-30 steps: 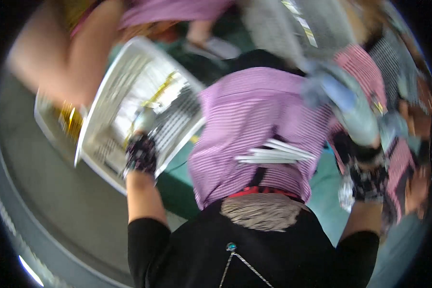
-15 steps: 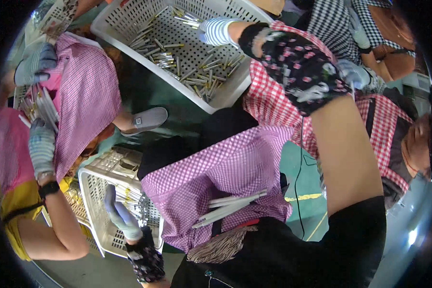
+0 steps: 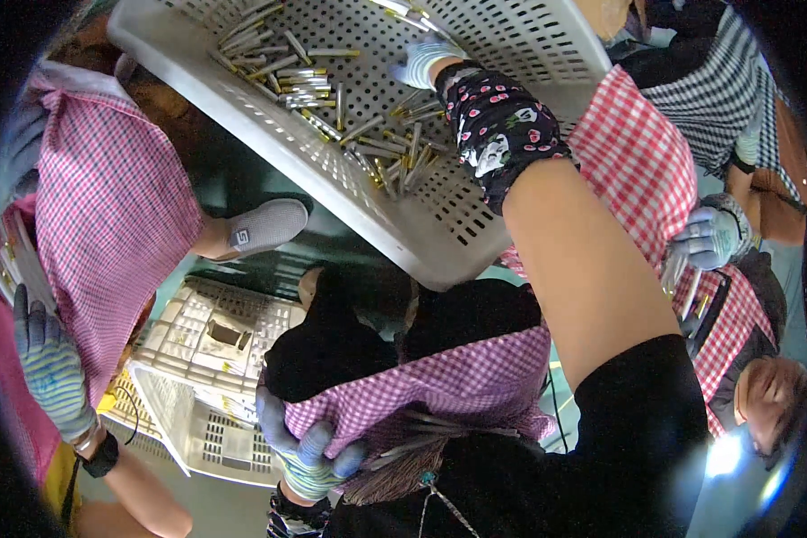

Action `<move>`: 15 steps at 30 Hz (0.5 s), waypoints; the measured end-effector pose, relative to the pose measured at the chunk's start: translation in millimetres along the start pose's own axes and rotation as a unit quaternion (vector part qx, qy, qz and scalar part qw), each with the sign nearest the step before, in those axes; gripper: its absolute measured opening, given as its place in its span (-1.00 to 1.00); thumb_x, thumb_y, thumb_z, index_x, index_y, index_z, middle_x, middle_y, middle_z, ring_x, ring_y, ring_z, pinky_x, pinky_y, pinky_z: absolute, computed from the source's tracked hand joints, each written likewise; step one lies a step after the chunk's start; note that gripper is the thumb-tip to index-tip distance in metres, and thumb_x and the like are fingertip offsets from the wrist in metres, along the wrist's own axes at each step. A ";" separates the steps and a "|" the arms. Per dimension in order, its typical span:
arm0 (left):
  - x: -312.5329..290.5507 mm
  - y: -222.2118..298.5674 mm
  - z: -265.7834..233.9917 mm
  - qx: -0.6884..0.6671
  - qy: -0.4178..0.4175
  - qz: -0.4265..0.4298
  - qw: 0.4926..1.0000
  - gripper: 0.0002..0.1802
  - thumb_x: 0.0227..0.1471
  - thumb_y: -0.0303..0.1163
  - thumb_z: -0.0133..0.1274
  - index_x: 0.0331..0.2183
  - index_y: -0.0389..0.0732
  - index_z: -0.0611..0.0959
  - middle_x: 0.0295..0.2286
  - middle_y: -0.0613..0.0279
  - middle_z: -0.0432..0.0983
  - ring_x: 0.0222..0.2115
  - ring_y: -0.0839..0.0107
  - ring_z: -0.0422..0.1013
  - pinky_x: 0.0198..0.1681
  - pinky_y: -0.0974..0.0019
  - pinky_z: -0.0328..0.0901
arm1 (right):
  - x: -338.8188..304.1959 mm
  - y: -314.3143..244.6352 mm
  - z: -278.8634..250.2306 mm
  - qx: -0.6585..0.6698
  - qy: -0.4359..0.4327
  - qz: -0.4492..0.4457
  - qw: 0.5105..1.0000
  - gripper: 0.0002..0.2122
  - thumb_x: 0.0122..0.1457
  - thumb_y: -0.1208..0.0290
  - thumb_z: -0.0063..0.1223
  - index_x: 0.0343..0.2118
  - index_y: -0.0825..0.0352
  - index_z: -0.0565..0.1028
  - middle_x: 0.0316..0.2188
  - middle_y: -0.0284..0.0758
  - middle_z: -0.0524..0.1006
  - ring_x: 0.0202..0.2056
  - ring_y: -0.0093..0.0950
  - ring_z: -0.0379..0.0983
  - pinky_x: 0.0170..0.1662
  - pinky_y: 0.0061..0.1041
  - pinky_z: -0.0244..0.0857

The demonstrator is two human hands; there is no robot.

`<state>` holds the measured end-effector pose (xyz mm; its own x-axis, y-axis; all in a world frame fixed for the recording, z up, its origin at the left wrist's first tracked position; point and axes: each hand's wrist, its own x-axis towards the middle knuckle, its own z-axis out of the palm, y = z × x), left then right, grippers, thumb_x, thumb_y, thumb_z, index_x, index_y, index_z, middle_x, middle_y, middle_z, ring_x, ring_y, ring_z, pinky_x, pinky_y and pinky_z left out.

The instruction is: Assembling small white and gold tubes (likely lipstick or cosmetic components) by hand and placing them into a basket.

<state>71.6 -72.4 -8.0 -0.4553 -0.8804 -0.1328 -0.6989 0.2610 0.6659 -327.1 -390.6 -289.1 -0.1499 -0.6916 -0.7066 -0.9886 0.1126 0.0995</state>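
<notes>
My right arm reaches into a large grey-white perforated crate (image 3: pixel 269 134). Inside it, my right hand (image 3: pixel 424 63), in a blue-striped glove, is beside several white sticks (image 3: pixel 412 13); its grip is partly hidden. Many short silvery sticks with yellow ends (image 3: pixel 305 85) lie loose over the crate floor. My left hand (image 3: pixel 309 453), gloved likewise, has its fingers curled over the edge of the purple checked apron (image 3: pixel 457 372) on my lap. Pale sticks (image 3: pixel 412 439) lie in the apron's fold, mostly covered by cloth.
A smaller white basket (image 3: pixel 233 444) stands left of my knees. At the left, a person's gloved hand (image 3: pixel 54 363) is by white sticks in a pink checked apron. Another gloved hand (image 3: pixel 713 235) is at the right, beside a red checked apron (image 3: pixel 637 143).
My left hand has moved from above the small basket onto the apron edge. The apron has folded up over the lap sticks. The large crate appears nearer, with my right hand still inside.
</notes>
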 end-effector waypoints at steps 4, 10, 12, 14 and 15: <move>0.0 -4.5 2.1 -0.021 0.009 -0.012 1.000 -0.31 0.13 0.34 -0.17 0.22 0.35 0.25 0.27 -0.36 -0.15 0.27 -0.33 -0.09 0.28 -0.28 -0.05 | 3.5 -3.5 38.9 0.059 -0.028 0.024 0.998 -0.17 0.10 -0.33 -0.07 0.22 0.35 0.30 0.20 -0.01 0.33 0.20 -0.11 0.30 0.25 -0.20 0.18; 6.1 -5.2 1.2 -0.014 -0.005 -0.012 1.000 -0.43 0.06 0.26 0.02 0.07 0.36 0.38 0.20 -0.14 0.02 0.24 -0.26 -0.03 0.23 -0.34 -0.01 | -28.7 -20.2 44.0 0.019 -0.123 -0.090 0.988 -0.21 0.06 -0.31 -0.03 0.18 0.29 0.38 0.11 -0.08 0.45 0.09 -0.10 0.42 0.11 -0.21 0.32; 8.4 -2.3 3.7 -0.023 0.004 -0.016 1.000 -0.44 0.06 0.26 0.02 0.06 0.36 0.38 0.19 -0.12 0.04 0.24 -0.27 -0.01 0.23 -0.35 0.00 | -27.8 -25.2 52.7 -0.007 -0.127 -0.123 0.984 -0.21 0.06 -0.31 -0.02 0.18 0.27 0.37 0.10 -0.10 0.46 0.08 -0.12 0.43 0.11 -0.21 0.31; 12.6 -0.6 4.6 -0.031 0.013 -0.014 0.999 -0.45 0.06 0.25 0.02 0.05 0.36 0.39 0.19 -0.11 0.05 0.23 -0.28 0.00 0.22 -0.36 0.00 | -6.5 -14.4 98.3 -0.045 -0.075 -0.166 0.982 -0.18 0.02 -0.31 0.03 0.22 0.25 0.35 0.11 -0.15 0.46 0.08 -0.16 0.43 0.13 -0.23 0.30; 12.2 -7.3 8.8 -0.039 0.023 -0.006 0.999 -0.45 0.06 0.24 0.02 0.06 0.35 0.38 0.18 -0.11 0.06 0.22 -0.28 0.01 0.22 -0.37 0.01 | 22.9 -7.5 126.8 -0.052 -0.076 -0.162 0.982 -0.18 0.02 -0.31 0.03 0.22 0.25 0.35 0.11 -0.15 0.46 0.08 -0.16 0.43 0.13 -0.23 0.30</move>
<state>66.3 -81.5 -20.9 -0.4199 -0.9010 -0.1093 -0.6586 0.2197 0.7197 -321.7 -316.8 -394.8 0.1691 -0.5637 -0.8085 -0.9810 -0.1752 -0.0831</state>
